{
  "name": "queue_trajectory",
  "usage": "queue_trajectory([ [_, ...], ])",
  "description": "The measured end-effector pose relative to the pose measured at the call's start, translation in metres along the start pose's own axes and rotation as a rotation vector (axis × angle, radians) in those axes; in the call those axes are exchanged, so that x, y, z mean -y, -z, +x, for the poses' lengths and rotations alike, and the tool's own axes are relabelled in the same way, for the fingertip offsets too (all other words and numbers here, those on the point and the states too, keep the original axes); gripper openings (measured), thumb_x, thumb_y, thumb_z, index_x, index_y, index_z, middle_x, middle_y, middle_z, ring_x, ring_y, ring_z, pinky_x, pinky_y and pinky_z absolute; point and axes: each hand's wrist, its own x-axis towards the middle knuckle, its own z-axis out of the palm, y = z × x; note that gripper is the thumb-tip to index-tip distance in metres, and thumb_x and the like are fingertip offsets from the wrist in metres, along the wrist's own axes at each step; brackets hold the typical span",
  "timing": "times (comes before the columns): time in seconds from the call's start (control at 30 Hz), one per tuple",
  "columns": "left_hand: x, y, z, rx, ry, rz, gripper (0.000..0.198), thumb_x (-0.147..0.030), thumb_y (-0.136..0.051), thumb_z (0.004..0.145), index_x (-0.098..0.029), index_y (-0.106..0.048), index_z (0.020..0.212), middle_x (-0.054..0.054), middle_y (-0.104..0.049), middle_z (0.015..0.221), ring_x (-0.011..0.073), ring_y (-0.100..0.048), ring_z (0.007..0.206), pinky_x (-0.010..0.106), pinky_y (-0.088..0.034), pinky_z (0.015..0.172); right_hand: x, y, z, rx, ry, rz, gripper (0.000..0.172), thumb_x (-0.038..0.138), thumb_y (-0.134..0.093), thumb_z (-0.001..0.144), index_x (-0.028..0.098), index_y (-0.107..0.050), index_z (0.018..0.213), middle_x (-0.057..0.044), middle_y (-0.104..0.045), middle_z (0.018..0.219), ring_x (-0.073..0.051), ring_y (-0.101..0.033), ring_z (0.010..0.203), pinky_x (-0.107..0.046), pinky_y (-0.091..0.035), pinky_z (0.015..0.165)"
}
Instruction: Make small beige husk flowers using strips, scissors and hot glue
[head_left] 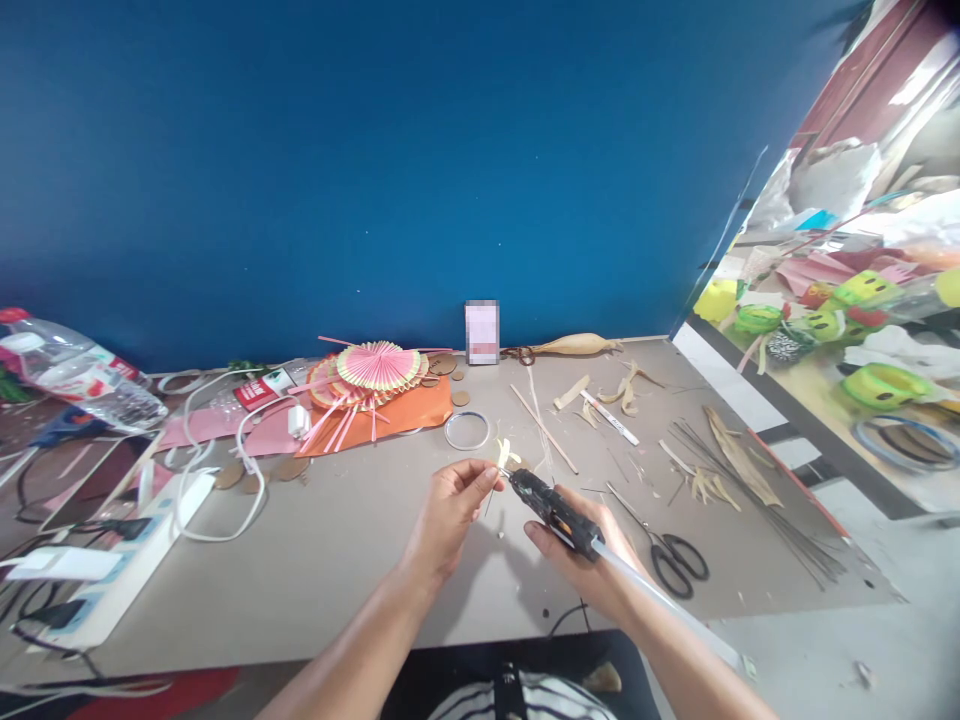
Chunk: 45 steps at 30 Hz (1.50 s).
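behind the grey table (315,560) stands a dark blue wall, and the table carries much craft material. near the middle of the view, just above the table, the left hand (450,510) is closed in a pinch on a small pale straw piece (507,455), held up between thumb and fingers. the right hand (592,560) is closed around a black glue gun (551,510), with a clear glue stick (660,595) coming out at the back toward the person. the nozzle points up and left and is just beside the straw piece; it seems to touch it, but the piece is too small to be sure.

the risk i see is a burn: the fingertips of the left hand are very near the nozzle, and hot glue could run onto them. the thin piece could also bend or slip from the pinch if the nozzle presses it.

both forearms come up from the bottom edge and meet in the middle, the wrists nearly straight.

1 pair of scissors (671,555) lies to the right of the right hand, a metal ring (466,430) behind the hands, and pink paper fans (375,368) near the wall.
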Motion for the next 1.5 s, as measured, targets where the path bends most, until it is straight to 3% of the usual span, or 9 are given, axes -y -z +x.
queue_trajectory([
  [0.57,-0.0004,-0.0006,-0.0001,-0.016,0.003,0.017,0.027,-0.041,-0.063,0.067,-0.014,-0.059,0.068,-0.001,-0.054,0.063,0.0062,-0.03,0.046,0.02,-0.026,0.046,0.0006,0.0013,0.0011,-0.003,-0.022,-0.022,0.023,0.039,-0.051,0.074,0.02,-0.044,0.065,0.006,-0.041,0.05,-0.009,-0.035,0.046,-0.021,-0.029,0.045],
  [0.83,0.0026,0.0015,0.0035,0.028,0.033,-0.069,0.028,-0.041,-0.061,0.069,-0.014,-0.055,0.067,-0.003,-0.047,0.059,0.0039,-0.03,0.044,0.018,-0.026,0.044,0.002,0.0014,0.0013,-0.092,0.007,0.048,0.023,0.039,-0.052,0.072,0.019,-0.044,0.064,0.006,-0.039,0.051,-0.009,-0.036,0.048,-0.02,-0.031,0.045],
  [1.13,0.0034,0.002,0.0055,0.065,0.167,-0.262,0.025,-0.035,-0.065,0.066,-0.015,-0.051,0.071,-0.003,-0.051,0.063,0.0009,-0.031,0.042,0.015,-0.019,0.039,-0.0022,-0.0008,0.0014,-0.048,0.001,0.166,0.022,0.039,-0.054,0.072,0.018,-0.057,0.077,0.001,-0.056,0.064,-0.012,-0.048,0.055,-0.021,-0.037,0.05],
  [1.3,0.0026,0.0016,0.0051,0.048,0.177,-0.303,0.026,-0.033,-0.067,0.064,-0.012,-0.057,0.075,-0.003,-0.049,0.063,0.0002,-0.03,0.042,0.014,-0.019,0.037,-0.0058,-0.0027,0.0012,-0.001,-0.014,0.167,0.026,0.043,-0.052,0.074,0.018,-0.053,0.074,0.003,-0.051,0.061,-0.011,-0.046,0.054,-0.02,-0.037,0.05],
  [1.5,0.0052,0.0027,0.006,0.082,0.182,-0.346,0.023,-0.029,-0.067,0.065,-0.013,-0.052,0.07,-0.003,-0.05,0.062,-0.0003,-0.03,0.042,0.013,-0.019,0.037,0.0009,-0.0011,0.0021,0.017,-0.022,0.155,0.024,0.041,-0.052,0.074,0.018,-0.051,0.07,0.004,-0.047,0.058,-0.01,-0.042,0.052,-0.019,-0.034,0.049],
])
